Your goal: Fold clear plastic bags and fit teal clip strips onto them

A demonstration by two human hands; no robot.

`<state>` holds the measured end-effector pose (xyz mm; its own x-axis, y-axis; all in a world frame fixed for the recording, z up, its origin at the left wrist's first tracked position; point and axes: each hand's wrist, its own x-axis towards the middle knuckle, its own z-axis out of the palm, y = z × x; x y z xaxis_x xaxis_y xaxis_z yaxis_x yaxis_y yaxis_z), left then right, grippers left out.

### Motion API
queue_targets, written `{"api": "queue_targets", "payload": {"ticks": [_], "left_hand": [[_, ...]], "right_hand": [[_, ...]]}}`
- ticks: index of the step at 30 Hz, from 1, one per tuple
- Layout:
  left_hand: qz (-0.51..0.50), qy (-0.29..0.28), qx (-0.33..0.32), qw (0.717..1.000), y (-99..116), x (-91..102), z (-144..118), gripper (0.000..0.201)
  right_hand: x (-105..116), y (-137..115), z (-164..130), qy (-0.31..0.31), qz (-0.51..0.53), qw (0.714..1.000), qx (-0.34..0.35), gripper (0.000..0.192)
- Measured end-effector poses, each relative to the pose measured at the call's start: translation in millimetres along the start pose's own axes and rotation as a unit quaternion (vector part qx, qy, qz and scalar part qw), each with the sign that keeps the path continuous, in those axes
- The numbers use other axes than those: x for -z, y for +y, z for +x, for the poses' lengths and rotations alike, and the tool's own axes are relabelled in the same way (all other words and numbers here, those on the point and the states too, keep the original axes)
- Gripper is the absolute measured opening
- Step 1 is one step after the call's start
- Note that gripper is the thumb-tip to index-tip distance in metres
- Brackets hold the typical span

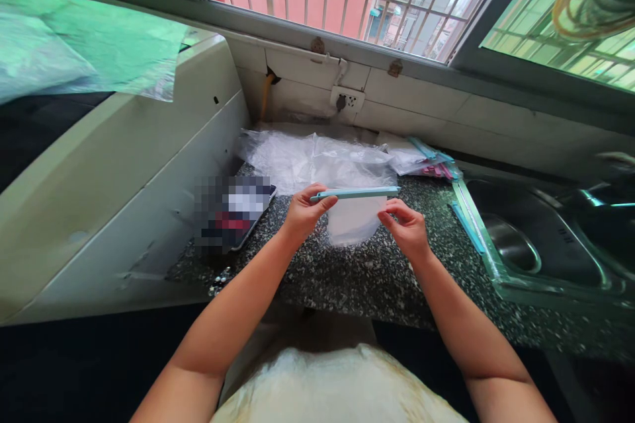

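A clear plastic bag (353,219) hangs from a light blue sealing stick (355,193) held level above the speckled granite counter (347,271). My left hand (303,211) pinches the stick's left end between thumb and fingers. My right hand (405,225) grips the bag's upper right edge just under the stick's right end. Behind the bag lies a heap of crumpled clear plastic bags (312,158).
More blue and pink sealing sticks (434,162) lie at the back right, one blue stick (466,225) by the steel sink (526,244). A blurred flat object (233,211) rests at the left. A white appliance (124,172) stands on the left. A wall socket (347,100) sits under the window.
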<state>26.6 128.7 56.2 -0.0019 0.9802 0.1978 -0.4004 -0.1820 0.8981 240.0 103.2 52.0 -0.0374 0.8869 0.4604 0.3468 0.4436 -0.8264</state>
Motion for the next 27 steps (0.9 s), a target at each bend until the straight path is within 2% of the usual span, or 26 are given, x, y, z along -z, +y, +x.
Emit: {"api": "queue_targets", "payload": {"ticks": [14,27], "left_hand": [[-0.016,0.032,-0.012,0.999,-1.7,3.4,2.8,0.035],[0.007,0.036,-0.025,0.999,-3.6,3.5,2.2,0.036]], "right_hand": [[1.1,-2.8,0.0,-0.013,-0.041,0.999,0.006,0.019],[0.5,0.1,0.1,-0.009,-0.074,0.997,0.034,0.015]]}}
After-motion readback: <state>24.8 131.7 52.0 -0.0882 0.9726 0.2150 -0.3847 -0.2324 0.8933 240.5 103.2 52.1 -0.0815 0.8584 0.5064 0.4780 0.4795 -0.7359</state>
